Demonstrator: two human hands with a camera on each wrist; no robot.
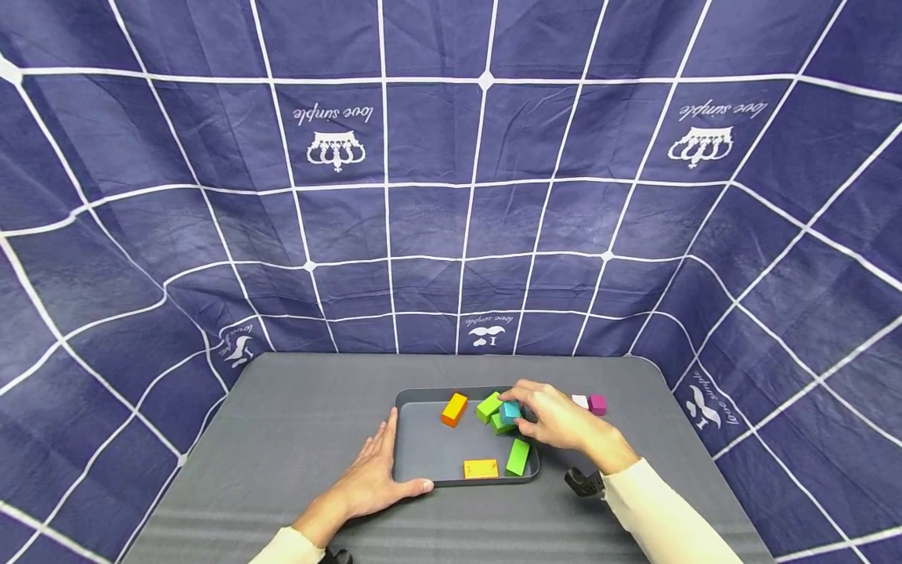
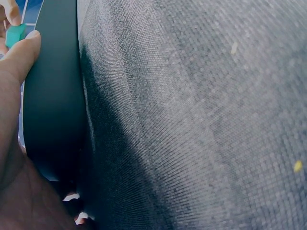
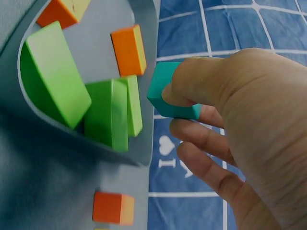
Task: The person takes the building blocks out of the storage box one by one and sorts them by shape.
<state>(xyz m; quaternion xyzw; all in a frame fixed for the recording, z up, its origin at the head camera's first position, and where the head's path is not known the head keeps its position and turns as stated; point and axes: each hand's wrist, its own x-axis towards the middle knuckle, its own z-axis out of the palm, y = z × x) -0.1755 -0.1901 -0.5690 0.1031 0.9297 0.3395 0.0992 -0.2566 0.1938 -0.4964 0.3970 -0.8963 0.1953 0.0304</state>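
Observation:
A teal block [image 1: 510, 413] is pinched between the thumb and fingers of my right hand [image 1: 553, 415], above the right part of a shallow grey tray [image 1: 430, 479]. In the right wrist view the teal block [image 3: 168, 91] is held up, apart from the blocks in the tray. Several green blocks [image 1: 517, 457] lie in the tray's right part, two close together under the teal one. Two orange-yellow blocks, one at the back [image 1: 454, 410] and one at the front [image 1: 481, 469], lie there too. My left hand [image 1: 373, 474] rests against the tray's left side, fingers extended, thumb at the front rim.
To the right of the tray, partly behind my right hand, are a white block [image 1: 580, 401] and a magenta block [image 1: 597, 404]. The right wrist view shows an orange block [image 3: 112, 207] outside the tray. A blue checked curtain [image 1: 423, 227] surrounds the grey tabletop [image 1: 296, 423].

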